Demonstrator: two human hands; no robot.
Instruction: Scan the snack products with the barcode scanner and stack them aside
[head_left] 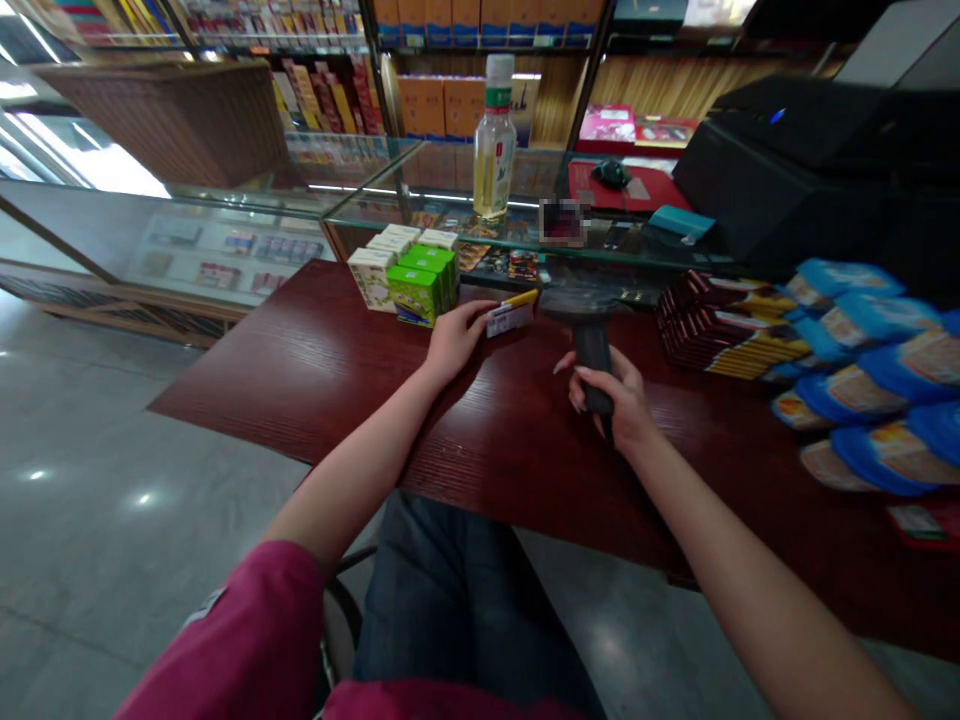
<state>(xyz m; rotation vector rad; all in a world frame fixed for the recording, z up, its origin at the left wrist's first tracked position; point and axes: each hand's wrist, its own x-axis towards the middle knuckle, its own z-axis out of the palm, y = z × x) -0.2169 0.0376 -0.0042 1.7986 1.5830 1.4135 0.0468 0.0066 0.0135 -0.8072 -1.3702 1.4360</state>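
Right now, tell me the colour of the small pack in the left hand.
White with a yellow end, the small pack in the head view.

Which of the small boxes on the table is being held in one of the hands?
The yellow-edged box in the left hand; the green boxes and white boxes stand stacked together, untouched, just beyond it.

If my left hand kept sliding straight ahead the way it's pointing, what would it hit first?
The left hand points up and to the right along the wooden table, holding a small yellow-topped box. Going straight on, that box would probably meet the head of the barcode scanner first, though depth is unclear.
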